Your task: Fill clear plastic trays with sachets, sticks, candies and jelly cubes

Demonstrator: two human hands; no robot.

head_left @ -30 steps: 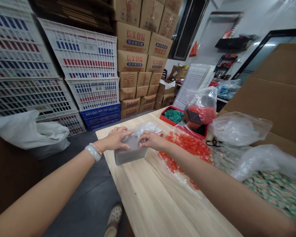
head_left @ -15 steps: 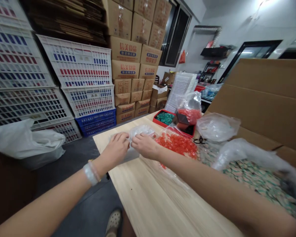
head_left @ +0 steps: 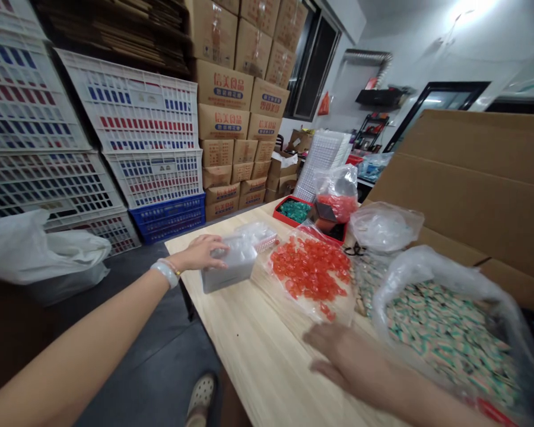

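My left hand rests on the left end of a translucent grey plastic box, its fingers stretched out and a little apart over the top. Clear crinkled plastic shows at the far end of that box. Over the near part of the table, my right hand is blurred, with thumb and fingers apart and nothing seen in it. Just beyond it, red-orange translucent pieces lie spread on a flat clear plastic bag. What is inside the grey box cannot be made out.
A big clear bag of green-and-pink striped pieces stands at right, before a large cardboard flap. A red tray holds dark green pieces. White crates and cartons are stacked beyond the wooden table.
My right hand has left the grey box and swung right and toward me over the table. My left hand has stayed at the box, shifting slightly left, its fingers more stretched out.
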